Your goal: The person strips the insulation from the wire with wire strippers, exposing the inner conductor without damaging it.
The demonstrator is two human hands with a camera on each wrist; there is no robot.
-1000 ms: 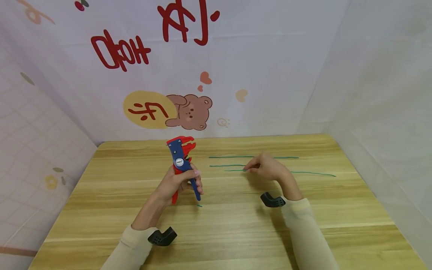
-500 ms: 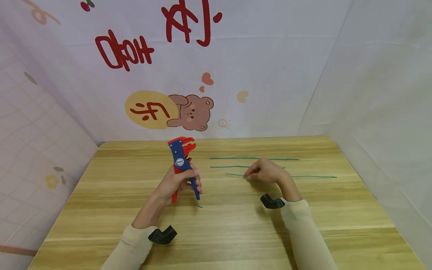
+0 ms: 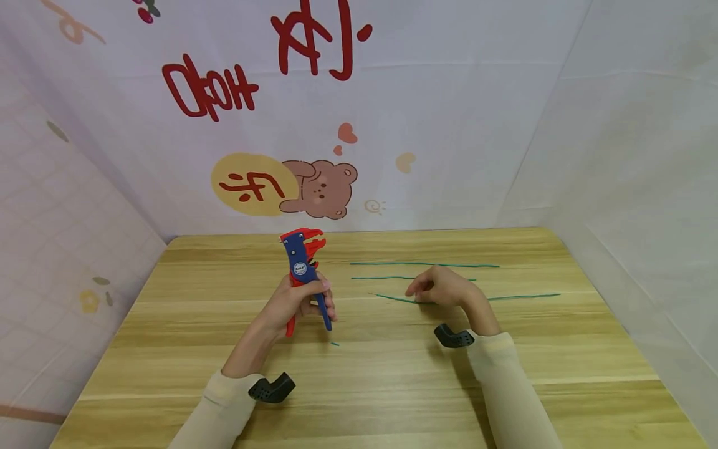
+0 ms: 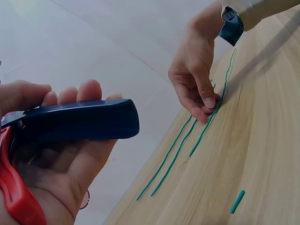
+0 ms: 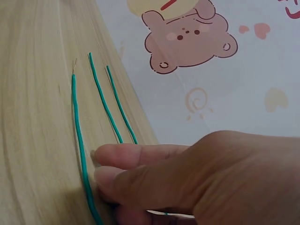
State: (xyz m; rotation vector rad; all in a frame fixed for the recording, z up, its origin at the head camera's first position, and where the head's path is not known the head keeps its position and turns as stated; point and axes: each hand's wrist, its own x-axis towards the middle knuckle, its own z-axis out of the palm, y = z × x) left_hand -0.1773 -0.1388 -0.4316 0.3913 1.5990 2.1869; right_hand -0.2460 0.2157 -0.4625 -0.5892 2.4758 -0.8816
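Note:
My left hand (image 3: 278, 310) grips a wire stripper (image 3: 297, 252) with a blue body and red jaws and lever, raised over the left half of the table. In the left wrist view its dark blue handle (image 4: 89, 119) lies across the curled fingers. My right hand (image 3: 447, 289) is low over the nearest green wire (image 3: 394, 300), thumb and forefinger slightly apart. That wire lies beside the fingertips in the right wrist view, and its left end shows bare copper strands (image 5: 74, 65). Part of it is hidden under the hand.
Two more green wires lie behind, the farthest wire (image 3: 387, 263) and the middle wire (image 3: 376, 277). A short green offcut (image 3: 335, 343) lies nearer on the wooden table (image 3: 392, 393). White printed cloth (image 3: 449, 125) stands behind and along the sides.
The nearest wire has come down and toward me on the table, and my right fingers have loosened from it. The left hand keeps holding the wire stripper in nearly the same place.

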